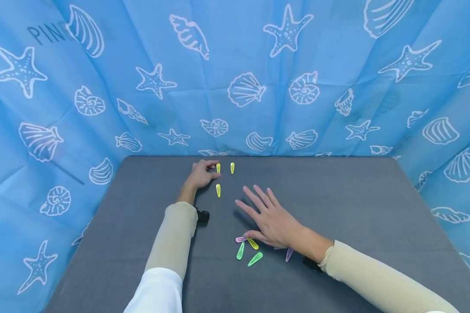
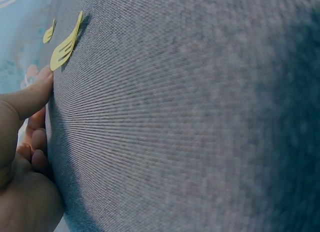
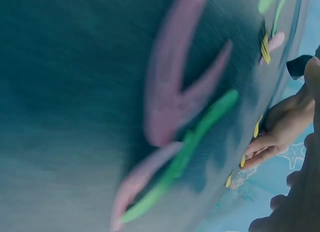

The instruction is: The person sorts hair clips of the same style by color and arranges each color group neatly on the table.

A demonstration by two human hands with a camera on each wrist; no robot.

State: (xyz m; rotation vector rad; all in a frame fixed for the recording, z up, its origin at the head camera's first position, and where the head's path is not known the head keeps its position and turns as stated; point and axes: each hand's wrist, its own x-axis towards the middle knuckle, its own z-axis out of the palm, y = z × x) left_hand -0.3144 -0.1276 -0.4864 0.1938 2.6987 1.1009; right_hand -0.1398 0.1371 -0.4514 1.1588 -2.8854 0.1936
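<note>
My left hand (image 1: 203,174) is at the far part of the table, with thumb and index finger at the two ends of a yellow snap hair clip (image 1: 218,168), pinching it. In the left wrist view the left thumb (image 2: 35,97) hides that clip. Another yellow clip (image 1: 232,168) lies just right of it, and one more yellow clip (image 1: 218,190) lies nearer me. My right hand (image 1: 276,224) is spread with straight fingers above a loose group of clips, holding nothing. Beside its thumb lie a pink clip (image 1: 240,239), a yellow clip (image 1: 252,243) and green clips (image 1: 255,259).
A purple clip (image 1: 289,254) shows under the right wrist. In the right wrist view, a green clip (image 3: 180,157) lies among pinkish-purple ones, blurred. The grey table (image 1: 356,200) ends at a blue curtain (image 1: 219,104) printed with shells and starfish.
</note>
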